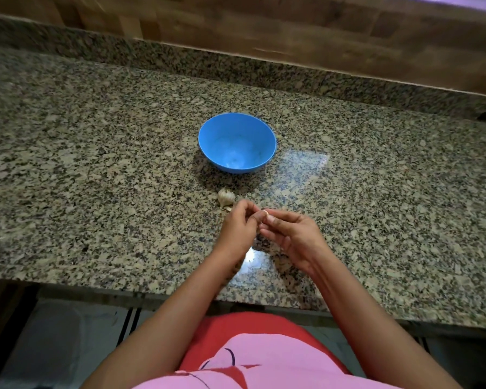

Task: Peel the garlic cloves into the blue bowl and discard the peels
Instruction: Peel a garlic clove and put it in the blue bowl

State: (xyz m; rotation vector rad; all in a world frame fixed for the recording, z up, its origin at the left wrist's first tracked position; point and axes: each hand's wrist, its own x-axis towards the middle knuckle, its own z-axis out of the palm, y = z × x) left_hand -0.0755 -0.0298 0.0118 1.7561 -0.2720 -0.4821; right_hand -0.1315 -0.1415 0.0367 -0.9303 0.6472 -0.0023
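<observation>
While both hands meet at lower centre of frame: small pale garlic clove (pixel 265 212), pinched between fingertips of left hand (pixel 237 227) and right hand (pixel 292 234), mostly hidden.

Handling, judged: light, firm; skin papery, brittle, clingy. Hold at blunt root end, pick skin from tip.

Whitish garlic bulb (pixel 226 197) on speckled granite counter (pixel 96 164), just above hands.

Round blue plastic bowl (pixel 213 127) at centre frame, apart from bulb, seemingly empty.
</observation>
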